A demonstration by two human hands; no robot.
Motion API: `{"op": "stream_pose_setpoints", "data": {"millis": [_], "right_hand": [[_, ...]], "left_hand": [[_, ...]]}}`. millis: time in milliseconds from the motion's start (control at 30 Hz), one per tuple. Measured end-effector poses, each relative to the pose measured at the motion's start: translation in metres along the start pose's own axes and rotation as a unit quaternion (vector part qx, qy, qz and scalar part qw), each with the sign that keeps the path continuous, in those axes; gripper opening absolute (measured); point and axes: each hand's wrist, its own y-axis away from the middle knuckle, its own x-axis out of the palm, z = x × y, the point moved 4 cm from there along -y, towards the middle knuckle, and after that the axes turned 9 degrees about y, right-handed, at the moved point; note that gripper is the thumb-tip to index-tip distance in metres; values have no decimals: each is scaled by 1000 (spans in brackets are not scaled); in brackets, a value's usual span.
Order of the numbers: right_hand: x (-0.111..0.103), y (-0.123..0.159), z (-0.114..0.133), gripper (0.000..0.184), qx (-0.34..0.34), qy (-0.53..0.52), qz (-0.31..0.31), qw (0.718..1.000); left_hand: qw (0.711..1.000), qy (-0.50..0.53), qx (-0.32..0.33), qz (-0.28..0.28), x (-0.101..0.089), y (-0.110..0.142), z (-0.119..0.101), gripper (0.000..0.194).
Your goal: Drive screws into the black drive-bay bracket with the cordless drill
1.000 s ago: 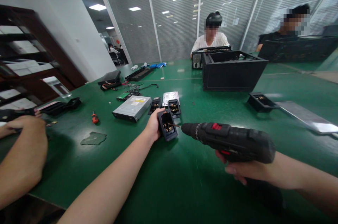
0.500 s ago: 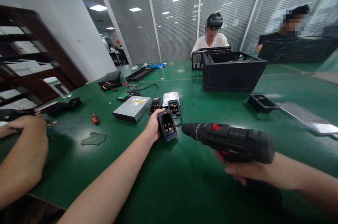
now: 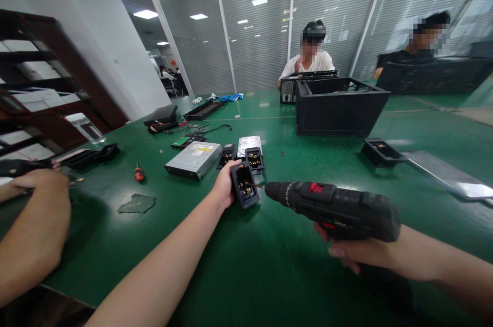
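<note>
Blk housing (image 3: 244, 184) was gripped by L hand (image 3: 225, 184), fingers closed round its side, held tilted just above or on green table (image 3: 246, 265), unclear which. Cordless drill (image 3: 335, 209) was held in R hand (image 3: 358, 252), fingers wrapped round the handle, bit pointed into the housing's open face; bit-tip contact couldn't be told. Optical drive (image 3: 193, 159) was seen left w/ 2 similar housings (image 3: 253, 159) behind.

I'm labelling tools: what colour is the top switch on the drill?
Red, on the black drill; the head view shows it.
</note>
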Motion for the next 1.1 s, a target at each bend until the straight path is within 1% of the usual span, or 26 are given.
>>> {"op": "stream_pose_setpoints", "data": {"millis": [267,367,567,833,1000,1100], "right_hand": [[0,1,-3,27,8,2,12,1000],[0,1,-2,26,11,-4,18,1000],[1,1,-1,26,3,-14,16,1000],[2,0,-3,26,4,-29,3,1000],[2,2,-1,27,25,-23,4,999],[2,2,1,28,18,-22,3,1000]], "left_hand": [[1000,-1,1,11,-1,-1,0,29],[1000,-1,-2,7,0,0,0,29],[1000,1,-8,4,1,3,-1,28],[1000,-5,1,8,-2,-1,0,31],[1000,-2,-2,6,-4,-3,1,30],[1000,-3,-2,9,-6,-4,1,31]]}}
